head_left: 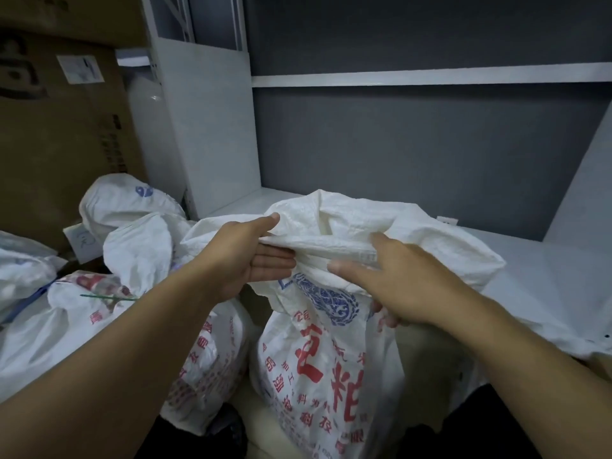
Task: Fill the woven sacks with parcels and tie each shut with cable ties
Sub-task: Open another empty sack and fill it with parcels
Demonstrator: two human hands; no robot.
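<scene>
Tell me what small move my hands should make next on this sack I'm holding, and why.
Probably gather the mouth of the sack into a tight neck. The left hand pinches a fold of the rim and the right hand grips the fabric beside it, but the mouth behind them gapes open. No cable tie is in either hand; a green one lies on a sack at left.

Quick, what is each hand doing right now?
Left hand: pinching the rim of the white woven sack with red and blue print.
Right hand: gripping the same sack's rim; index finger extended.
</scene>
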